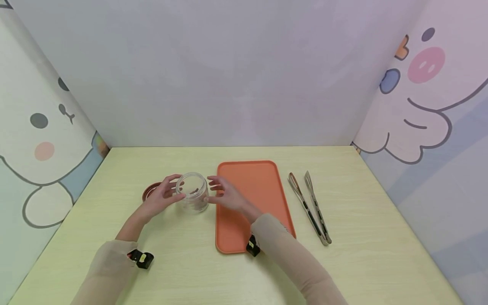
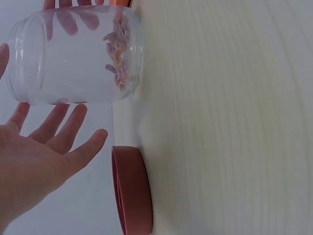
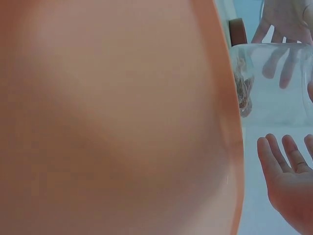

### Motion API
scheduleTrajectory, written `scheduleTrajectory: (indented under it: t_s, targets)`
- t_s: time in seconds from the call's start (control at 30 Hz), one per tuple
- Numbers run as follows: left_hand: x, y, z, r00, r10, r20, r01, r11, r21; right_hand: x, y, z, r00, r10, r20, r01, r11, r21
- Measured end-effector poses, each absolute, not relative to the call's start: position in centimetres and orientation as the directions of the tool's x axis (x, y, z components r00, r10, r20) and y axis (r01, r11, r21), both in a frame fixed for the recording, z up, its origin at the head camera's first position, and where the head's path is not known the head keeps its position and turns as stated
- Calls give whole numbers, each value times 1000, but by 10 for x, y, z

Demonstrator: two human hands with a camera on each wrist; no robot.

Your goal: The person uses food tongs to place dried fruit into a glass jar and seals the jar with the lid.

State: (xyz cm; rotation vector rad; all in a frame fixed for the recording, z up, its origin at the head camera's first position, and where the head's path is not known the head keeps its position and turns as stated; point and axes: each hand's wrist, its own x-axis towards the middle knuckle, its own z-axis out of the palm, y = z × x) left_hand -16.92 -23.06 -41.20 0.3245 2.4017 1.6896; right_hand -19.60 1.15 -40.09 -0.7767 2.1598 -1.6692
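Observation:
A clear glass jar (image 1: 193,199) without a lid stands upright on the table, between both hands. Several small pinkish-brown pieces (image 2: 117,54) lie at its bottom. To its left is my left hand (image 1: 162,198), fingers spread and loosely extended, with fingertips right at the glass. My right hand (image 1: 230,195) is at the jar's other side, fingers extended and thumb tip close to the wall. In the right wrist view a gap shows between these fingers and the glass. A reddish-brown round lid (image 2: 133,191) lies on the table, partly hidden behind the left hand in the head view.
An orange tray (image 1: 253,178) lies right of the jar, under the right forearm. Farther right, long metal tongs (image 1: 308,207) with two spread arms lie on the pale wooden table (image 1: 366,237). A plain wall (image 1: 240,84) stands behind the table, with cartoon-printed panels on both sides.

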Motion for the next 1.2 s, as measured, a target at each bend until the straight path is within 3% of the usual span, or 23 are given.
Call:
scheduleTrajectory:
  t_s: [0.53,0.83,0.97,1.2]
  targets:
    - [-167,-231,-410,-970,244,8,100,364,926,-209,0,-431,-832,-549,79,-251,246,-936]
    - [-168,-248,-406,-989,-71,128,92,377,921,-210,-1,-431,-830,-554,68,-255,268,-929]
    - [-166,-261,-409,-986,-162,49,-19,389,921,-211,-3,-430,-825,-563,39,-251,304,-919]
    - [-166,-277,-416,-974,-131,-183,-222,448,866,-211,-7,-428,-807,-591,-14,-244,354,-903]
